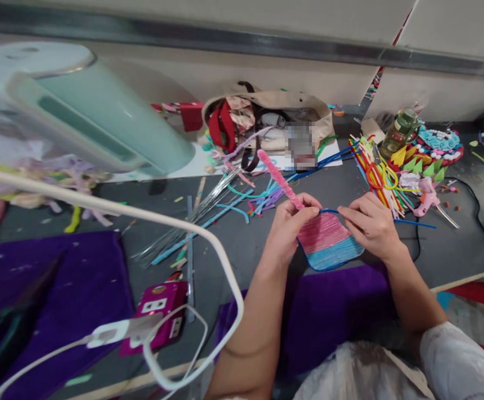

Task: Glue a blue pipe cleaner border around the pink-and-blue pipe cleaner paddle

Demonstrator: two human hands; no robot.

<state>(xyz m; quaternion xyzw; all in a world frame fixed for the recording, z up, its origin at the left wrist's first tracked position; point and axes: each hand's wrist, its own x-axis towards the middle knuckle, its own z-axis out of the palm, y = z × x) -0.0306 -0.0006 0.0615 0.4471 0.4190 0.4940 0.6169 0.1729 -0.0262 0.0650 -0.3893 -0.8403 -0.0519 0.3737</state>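
Note:
Between my two hands is a flat pink and light-blue panel (327,236), made of rows of pipe cleaners with a dark blue edging. My left hand (294,219) pinches its upper left corner, and a fuzzy pink stem (277,175) sticks up from there. At the upper right, the closed fingers of my right hand (371,225) hold the dark blue pipe cleaner (329,210) that runs along the top edge. A loose blue end (417,224) pokes out to the right of that hand. My palms are hidden from view.
A bundle of coloured pipe cleaners (377,175), a pink glue gun (427,197) and a glass jar (400,133) stand right. Behind is a cloth bag (321,111). To the left are a pale green appliance (112,111), a white cable (175,219), a magenta power strip (159,311) and purple cloth (96,266).

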